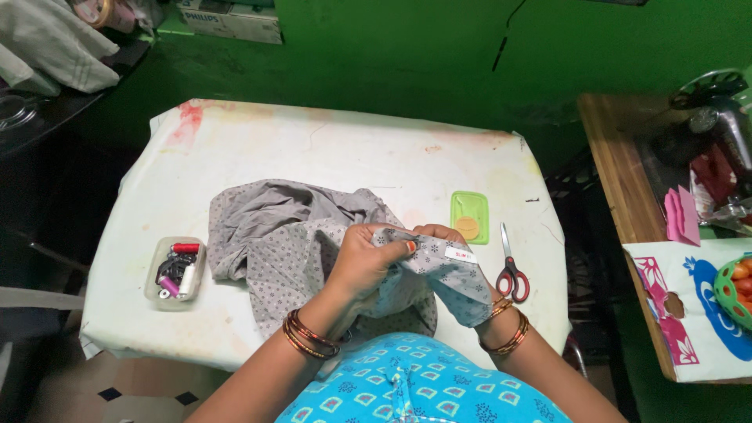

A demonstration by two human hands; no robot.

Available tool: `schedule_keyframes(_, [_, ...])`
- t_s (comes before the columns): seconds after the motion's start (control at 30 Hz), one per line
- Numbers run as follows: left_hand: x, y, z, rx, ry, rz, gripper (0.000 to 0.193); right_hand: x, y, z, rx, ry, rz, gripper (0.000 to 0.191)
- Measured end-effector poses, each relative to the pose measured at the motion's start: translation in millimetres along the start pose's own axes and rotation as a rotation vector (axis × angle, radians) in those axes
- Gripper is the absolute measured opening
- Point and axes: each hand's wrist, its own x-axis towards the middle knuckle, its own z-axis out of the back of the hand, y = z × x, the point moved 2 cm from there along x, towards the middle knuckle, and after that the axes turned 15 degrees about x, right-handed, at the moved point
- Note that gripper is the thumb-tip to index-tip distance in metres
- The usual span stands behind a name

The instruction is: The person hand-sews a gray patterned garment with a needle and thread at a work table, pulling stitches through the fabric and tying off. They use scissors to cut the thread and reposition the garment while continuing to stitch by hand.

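Turquoise patterned clothing (423, 388) is filling the near edge, just below both wrists. Beyond the hands, a white cloth-covered tabletop (329, 149) is carrying the grey dotted fabric garment (290, 235), which the left hand (364, 258) and right hand (442, 235) are pinching together at a folded edge. Red-handled scissors (511, 274) are lying just right of the right hand, a green plastic box (470, 217) above them, a clear thread tray (175, 272) well left.

Home sewing corner (sewing machine (717, 117), scissors (511, 274))

white table (329, 149), grey cloth (282, 235), scissors (511, 274), thread box (175, 272)
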Motion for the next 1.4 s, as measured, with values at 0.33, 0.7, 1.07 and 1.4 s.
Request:
schedule_keyframes(0.33, [0,-9,2,0.014,0.014,0.05,0.012,6,-7,20,-0.1,0.006,0.144,0.006])
schedule_keyframes(0.7, [2,2,5,0.038,-0.055,0.117,0.01,1,4,5,-0.081,-0.014,0.278,0.019])
schedule_keyframes(1.07, [20,28,7,0.029,-0.168,0.012,0.01,31,45,78,-0.461,-0.351,0.144,0.019])
schedule_keyframes(1.4, [46,21,1,0.244,-0.256,-0.178,0.011,25,56,-10,-0.86,0.084,0.595,0.018])
